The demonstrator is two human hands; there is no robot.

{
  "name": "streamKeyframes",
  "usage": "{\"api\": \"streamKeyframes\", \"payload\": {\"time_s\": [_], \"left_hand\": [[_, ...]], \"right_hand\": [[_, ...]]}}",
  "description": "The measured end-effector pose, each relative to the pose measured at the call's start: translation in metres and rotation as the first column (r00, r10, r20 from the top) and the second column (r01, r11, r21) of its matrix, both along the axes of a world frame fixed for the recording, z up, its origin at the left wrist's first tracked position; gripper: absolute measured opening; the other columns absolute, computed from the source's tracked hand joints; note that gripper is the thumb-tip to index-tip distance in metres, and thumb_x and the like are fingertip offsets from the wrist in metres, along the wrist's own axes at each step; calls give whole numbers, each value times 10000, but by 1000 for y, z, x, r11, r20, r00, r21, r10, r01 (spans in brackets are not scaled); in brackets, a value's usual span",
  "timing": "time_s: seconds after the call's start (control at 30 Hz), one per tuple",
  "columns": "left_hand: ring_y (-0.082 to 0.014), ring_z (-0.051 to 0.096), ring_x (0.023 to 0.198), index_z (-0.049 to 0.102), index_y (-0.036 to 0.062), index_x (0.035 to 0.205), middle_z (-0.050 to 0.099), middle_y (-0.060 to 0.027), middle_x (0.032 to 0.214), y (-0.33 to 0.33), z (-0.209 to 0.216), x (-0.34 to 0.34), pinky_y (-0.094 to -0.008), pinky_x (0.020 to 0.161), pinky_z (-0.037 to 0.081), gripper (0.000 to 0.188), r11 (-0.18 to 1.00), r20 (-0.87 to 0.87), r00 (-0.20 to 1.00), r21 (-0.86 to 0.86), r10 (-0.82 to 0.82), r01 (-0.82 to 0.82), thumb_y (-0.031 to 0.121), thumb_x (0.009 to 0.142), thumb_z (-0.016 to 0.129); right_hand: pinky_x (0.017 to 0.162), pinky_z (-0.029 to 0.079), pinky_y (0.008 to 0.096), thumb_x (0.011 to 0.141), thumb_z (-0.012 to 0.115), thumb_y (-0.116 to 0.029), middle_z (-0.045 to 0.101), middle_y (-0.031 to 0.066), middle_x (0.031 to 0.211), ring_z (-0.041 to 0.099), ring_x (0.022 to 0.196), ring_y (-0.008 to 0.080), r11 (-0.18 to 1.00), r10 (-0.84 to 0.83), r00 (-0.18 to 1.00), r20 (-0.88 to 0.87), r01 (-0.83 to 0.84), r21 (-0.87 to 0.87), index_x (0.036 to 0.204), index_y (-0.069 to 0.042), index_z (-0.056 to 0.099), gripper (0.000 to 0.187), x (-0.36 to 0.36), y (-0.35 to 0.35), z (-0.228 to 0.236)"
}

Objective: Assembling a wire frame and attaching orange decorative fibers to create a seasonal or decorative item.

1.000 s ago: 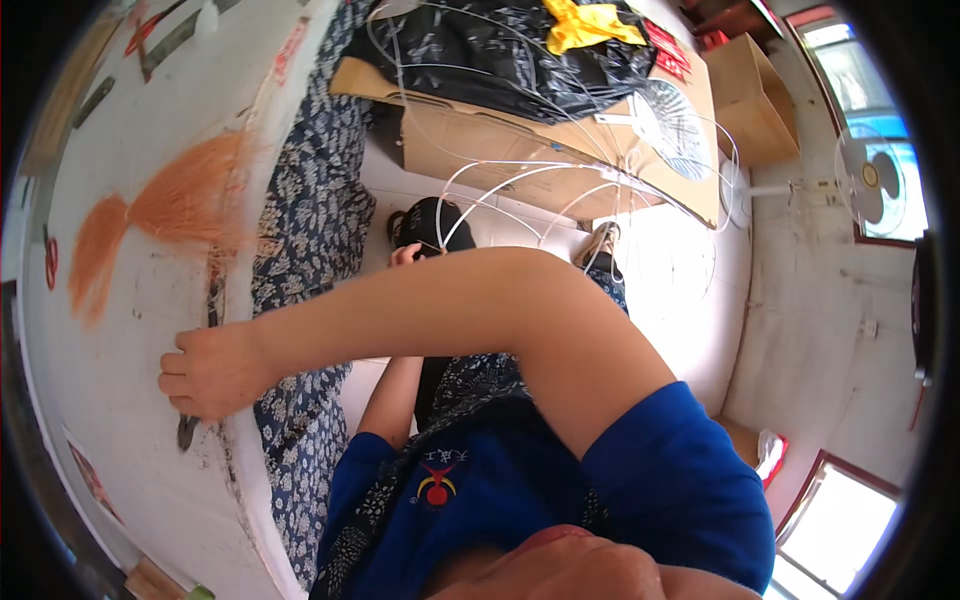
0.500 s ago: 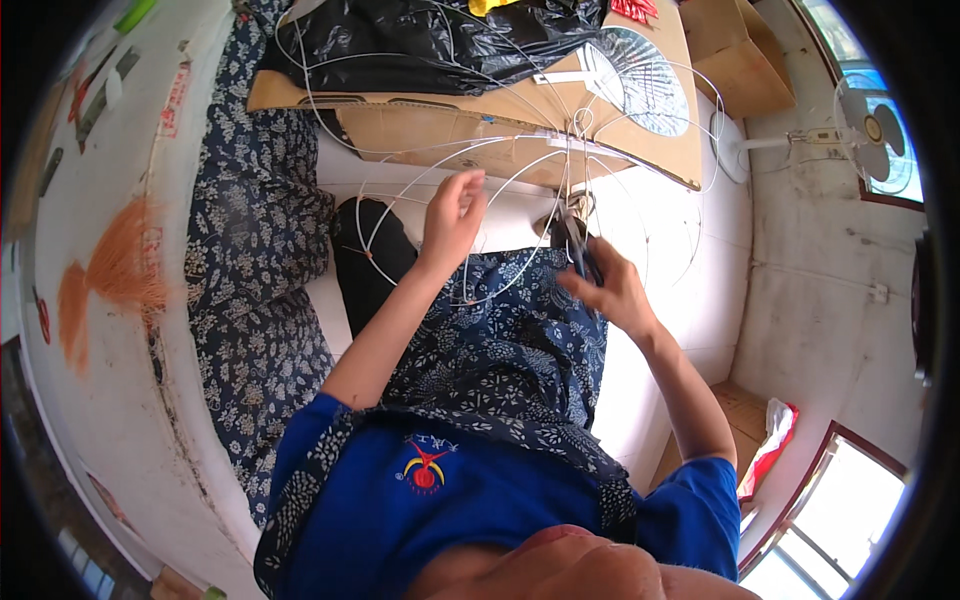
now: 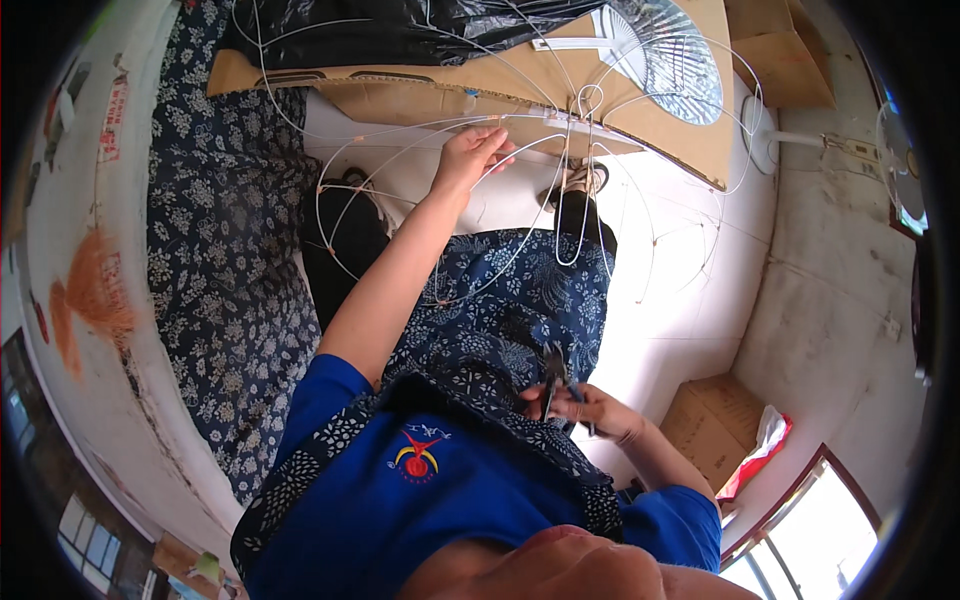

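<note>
A large frame of bent white wire [image 3: 567,263], with several rounded loops and bindings at the joints, stretches across my lap and over the cardboard's near edge. My left hand [image 3: 468,163] pinches one of its curved wires left of the central loop, the fingers closed together. Close to my waist, my right hand [image 3: 604,411] is wrapped round a pair of dark-handled pliers [image 3: 552,372], whose jaws point away from me over the patterned apron [image 3: 510,265]. The pliers are apart from the frame.
Ahead lies a cardboard sheet [image 3: 690,150] bearing a black plastic bag [image 3: 370,35] and a fan-shaped pleated piece [image 3: 665,65]. Patterned cloth [image 3: 215,260] hangs at left. Cardboard boxes [image 3: 712,425] stand at right, and a standing fan [image 3: 765,140] is at far right.
My right hand has drawn the pliers back from the frame's middle to my waist. My left hand has moved slightly away from me and closed on a wire. The view has shifted a little.
</note>
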State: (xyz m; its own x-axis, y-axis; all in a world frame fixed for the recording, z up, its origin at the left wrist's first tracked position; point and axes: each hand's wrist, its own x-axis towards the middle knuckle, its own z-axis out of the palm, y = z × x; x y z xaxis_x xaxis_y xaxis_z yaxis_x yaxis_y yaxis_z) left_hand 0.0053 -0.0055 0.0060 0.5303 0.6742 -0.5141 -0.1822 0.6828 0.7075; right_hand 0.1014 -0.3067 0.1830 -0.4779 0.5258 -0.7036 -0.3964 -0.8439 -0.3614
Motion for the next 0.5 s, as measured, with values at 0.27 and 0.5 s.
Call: {"api": "streamKeyframes", "payload": {"time_s": [0.27,0.5], "left_hand": [[-130,632,727,595,47,964,660,-70,876,-3,2,0,-238,660,506,159,995,-21,995,-7,101,-101,178,879,625],[-140,631,778,591,61,992,658,-66,907,-4,3,-2,-264,728,498,190,996,-19,996,23,84,-83,208,877,628]], "right_hand": [[621,475,405,814,560,-124,611,159,763,620,685,334,639,-74,24,997,-767,66,1130,-47,484,334,94,184,-27],[708,484,435,712,538,-117,638,210,758,630,716,355,432,77,-221,972,-871,-233,1073,-30,603,377,97,280,-33]]}}
